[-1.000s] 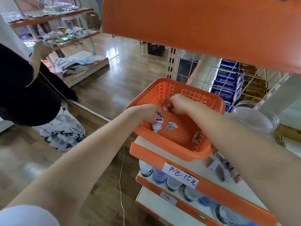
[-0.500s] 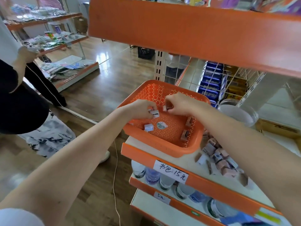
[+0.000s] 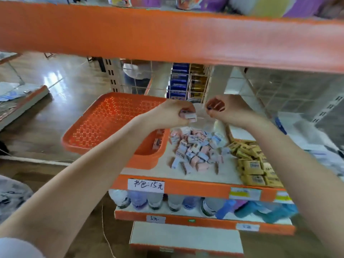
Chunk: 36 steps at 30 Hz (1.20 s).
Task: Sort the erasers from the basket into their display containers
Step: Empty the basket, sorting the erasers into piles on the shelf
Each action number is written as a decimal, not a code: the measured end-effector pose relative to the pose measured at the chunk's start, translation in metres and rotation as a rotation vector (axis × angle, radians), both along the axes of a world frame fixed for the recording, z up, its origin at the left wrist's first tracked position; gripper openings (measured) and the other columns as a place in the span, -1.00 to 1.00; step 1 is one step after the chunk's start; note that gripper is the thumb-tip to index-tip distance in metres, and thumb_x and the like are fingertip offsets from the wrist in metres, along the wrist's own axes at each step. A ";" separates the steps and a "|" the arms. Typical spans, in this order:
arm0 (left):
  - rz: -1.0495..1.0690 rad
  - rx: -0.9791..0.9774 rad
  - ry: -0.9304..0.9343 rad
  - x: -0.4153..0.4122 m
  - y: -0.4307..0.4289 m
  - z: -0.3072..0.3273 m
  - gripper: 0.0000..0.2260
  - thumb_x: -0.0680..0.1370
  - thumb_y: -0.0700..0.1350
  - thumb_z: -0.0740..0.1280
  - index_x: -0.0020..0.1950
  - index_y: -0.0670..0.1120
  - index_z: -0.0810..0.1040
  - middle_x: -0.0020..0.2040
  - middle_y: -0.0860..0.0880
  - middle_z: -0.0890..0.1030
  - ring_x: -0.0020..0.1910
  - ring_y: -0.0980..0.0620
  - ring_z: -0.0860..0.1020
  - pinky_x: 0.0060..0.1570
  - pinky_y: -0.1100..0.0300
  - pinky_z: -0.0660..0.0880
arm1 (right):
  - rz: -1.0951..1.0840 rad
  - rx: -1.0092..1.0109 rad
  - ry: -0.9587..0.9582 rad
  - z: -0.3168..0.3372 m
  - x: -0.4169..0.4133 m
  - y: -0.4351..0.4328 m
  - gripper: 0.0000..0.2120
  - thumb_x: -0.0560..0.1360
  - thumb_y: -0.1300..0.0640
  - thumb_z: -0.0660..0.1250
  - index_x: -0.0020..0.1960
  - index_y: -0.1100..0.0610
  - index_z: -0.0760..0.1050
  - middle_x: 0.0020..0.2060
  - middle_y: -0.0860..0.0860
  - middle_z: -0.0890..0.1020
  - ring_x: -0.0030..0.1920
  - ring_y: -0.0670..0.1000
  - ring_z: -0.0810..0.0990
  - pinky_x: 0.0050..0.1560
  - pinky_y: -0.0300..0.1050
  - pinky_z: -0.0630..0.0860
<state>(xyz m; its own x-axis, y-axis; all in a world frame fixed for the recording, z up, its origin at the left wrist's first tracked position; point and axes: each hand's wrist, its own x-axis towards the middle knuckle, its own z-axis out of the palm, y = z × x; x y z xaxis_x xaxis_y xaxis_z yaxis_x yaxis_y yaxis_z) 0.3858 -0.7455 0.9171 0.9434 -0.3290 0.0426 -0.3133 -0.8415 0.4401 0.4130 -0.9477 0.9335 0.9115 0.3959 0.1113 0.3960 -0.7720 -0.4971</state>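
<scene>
The orange perforated basket sits on the left end of the white shelf, tilted over its edge, with a few small erasers left at its right side. My left hand grips some pastel wrapped erasers above the basket's right rim. Just to the right, my right hand hovers with curled fingers; blur hides whether anything is in it. Both hands are over a clear round container at the back of the shelf. A loose pile of pastel erasers lies on the shelf below them.
Yellow boxed erasers are stacked to the right of the pile. An orange upper shelf edge hangs low overhead. Bottles line the shelf below. A wire rack of blue cans stands behind.
Both hands have lifted out of the basket and moved right, to over the clear container. My left hand has carried erasers along. My head has turned right, which brings the eraser pile into view.
</scene>
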 end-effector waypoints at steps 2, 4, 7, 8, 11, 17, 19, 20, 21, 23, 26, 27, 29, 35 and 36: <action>-0.123 0.032 0.028 -0.001 -0.024 -0.005 -0.73 0.51 -0.12 0.37 0.20 0.00 0.51 -0.06 0.16 0.49 -0.10 0.16 0.49 -0.23 0.41 0.31 | -0.053 -0.067 0.024 -0.011 -0.007 -0.023 -0.82 0.46 0.08 0.39 0.06 0.03 0.54 -0.07 0.00 0.60 -0.07 -0.02 0.54 -0.10 -0.21 0.41; -0.199 0.076 0.070 0.002 -0.037 -0.014 -0.76 0.52 -0.10 0.37 0.17 0.04 0.49 -0.01 0.16 0.49 -0.04 0.16 0.49 -0.18 0.36 0.32 | -0.078 -0.101 0.036 -0.021 -0.016 -0.042 -0.80 0.46 0.08 0.37 0.07 0.09 0.53 -0.06 0.00 0.59 -0.05 -0.01 0.54 -0.06 -0.15 0.46; -0.235 0.238 0.065 0.009 -0.044 -0.024 -0.76 0.51 -0.08 0.36 0.17 0.07 0.50 0.11 0.11 0.53 -0.03 0.13 0.46 -0.13 0.28 0.34 | -0.091 -0.046 0.059 -0.031 -0.029 -0.065 -0.89 0.46 0.12 0.37 -0.02 0.06 0.53 -0.13 -0.06 0.59 -0.08 -0.03 0.56 -0.12 -0.22 0.48; -0.225 0.271 0.082 0.011 -0.044 -0.027 -0.74 0.50 -0.08 0.37 0.17 0.08 0.50 0.13 0.11 0.54 -0.02 0.11 0.47 -0.09 0.23 0.40 | -0.092 -0.026 0.066 -0.033 -0.034 -0.070 -0.91 0.46 0.12 0.38 -0.04 0.04 0.53 -0.15 -0.09 0.58 -0.10 -0.04 0.56 -0.15 -0.25 0.47; -0.189 0.310 0.149 0.013 -0.045 -0.029 -0.62 0.47 -0.11 0.38 0.25 0.15 0.44 0.04 0.14 0.51 -0.12 0.11 0.51 -0.13 0.14 0.51 | -0.107 0.003 0.055 -0.037 -0.042 -0.081 -0.88 0.46 0.12 0.38 0.00 0.08 0.56 -0.14 -0.06 0.60 -0.11 -0.05 0.55 -0.08 -0.18 0.49; -0.207 0.328 0.161 0.015 -0.057 -0.025 -0.53 0.50 -0.10 0.37 0.37 0.14 0.36 0.29 0.08 0.49 0.05 0.09 0.53 0.06 0.11 0.51 | -0.184 0.025 0.041 -0.040 -0.051 -0.097 -0.83 0.48 0.14 0.36 0.08 0.07 0.55 -0.09 -0.09 0.55 -0.10 -0.10 0.51 -0.10 -0.27 0.38; -0.220 0.295 0.143 0.015 -0.069 -0.020 -0.55 0.52 -0.13 0.35 0.38 0.11 0.37 0.32 0.08 0.46 0.15 0.08 0.49 0.12 0.15 0.46 | -0.202 0.028 0.033 -0.040 -0.053 -0.106 -0.81 0.48 0.14 0.37 0.09 0.05 0.55 -0.06 -0.11 0.54 -0.08 -0.11 0.51 -0.07 -0.27 0.39; -0.231 0.260 0.131 0.014 -0.077 -0.018 -0.57 0.53 -0.13 0.34 0.37 0.11 0.38 0.32 0.09 0.46 0.17 0.09 0.48 0.15 0.14 0.46 | -0.210 0.025 0.022 -0.040 -0.054 -0.113 -0.81 0.48 0.14 0.38 0.10 0.05 0.56 -0.06 -0.11 0.54 -0.07 -0.12 0.51 -0.05 -0.27 0.40; -0.254 0.225 0.111 0.014 -0.086 -0.016 -0.59 0.54 -0.12 0.33 0.36 0.11 0.40 0.31 0.10 0.47 0.17 0.09 0.48 0.17 0.13 0.45 | -0.224 0.029 0.011 -0.040 -0.055 -0.120 -0.80 0.48 0.13 0.38 0.10 0.05 0.56 -0.05 -0.11 0.55 -0.05 -0.12 0.52 -0.03 -0.28 0.40; -0.295 0.159 0.081 0.012 -0.106 -0.014 -0.62 0.54 -0.11 0.34 0.34 0.08 0.43 0.27 0.11 0.50 0.15 0.10 0.50 0.16 0.15 0.45 | -0.262 0.058 -0.012 -0.037 -0.060 -0.136 -0.82 0.47 0.15 0.39 0.07 0.07 0.58 -0.08 -0.09 0.56 -0.06 -0.11 0.52 -0.04 -0.36 0.37; -0.368 0.082 0.042 0.010 -0.142 -0.018 -0.65 0.54 -0.10 0.35 0.32 0.03 0.46 0.25 0.07 0.53 0.12 0.12 0.49 0.10 0.21 0.42 | -0.352 0.079 -0.037 -0.034 -0.070 -0.164 -0.85 0.47 0.19 0.39 0.04 0.16 0.58 -0.15 -0.02 0.57 -0.10 -0.05 0.54 -0.14 -0.42 0.33; -0.388 0.074 0.033 0.009 -0.153 -0.020 -0.64 0.54 -0.09 0.35 0.33 0.02 0.45 0.27 0.06 0.52 0.14 0.11 0.47 0.10 0.23 0.39 | -0.381 0.082 -0.038 -0.034 -0.074 -0.173 -0.84 0.47 0.20 0.39 0.05 0.17 0.58 -0.14 -0.02 0.56 -0.10 -0.04 0.54 -0.12 -0.41 0.34; -0.423 0.070 0.024 0.007 -0.174 -0.024 -0.62 0.55 -0.07 0.34 0.37 0.02 0.42 0.32 0.05 0.47 0.26 0.08 0.43 0.15 0.26 0.31 | -0.436 0.066 -0.053 -0.033 -0.079 -0.192 -0.81 0.46 0.21 0.39 0.07 0.17 0.58 -0.12 -0.02 0.57 -0.08 -0.04 0.53 -0.05 -0.34 0.39; -0.478 0.111 0.047 0.005 -0.215 -0.051 -0.54 0.53 0.07 0.32 0.41 0.03 0.35 0.38 -0.03 0.40 0.35 -0.04 0.36 0.31 0.05 0.32 | -0.607 -0.094 -0.104 -0.049 -0.088 -0.244 -0.79 0.47 0.21 0.36 0.10 0.16 0.59 0.01 0.06 0.60 0.02 0.05 0.55 -0.10 -0.31 0.30; -0.481 0.125 0.060 0.003 -0.219 -0.057 -0.53 0.53 0.09 0.32 0.41 0.06 0.35 0.38 -0.03 0.40 0.35 -0.05 0.35 0.31 0.02 0.32 | -0.626 -0.115 -0.091 -0.055 -0.088 -0.251 -0.81 0.47 0.20 0.35 0.09 0.15 0.59 0.02 0.07 0.60 0.02 0.06 0.56 -0.10 -0.28 0.33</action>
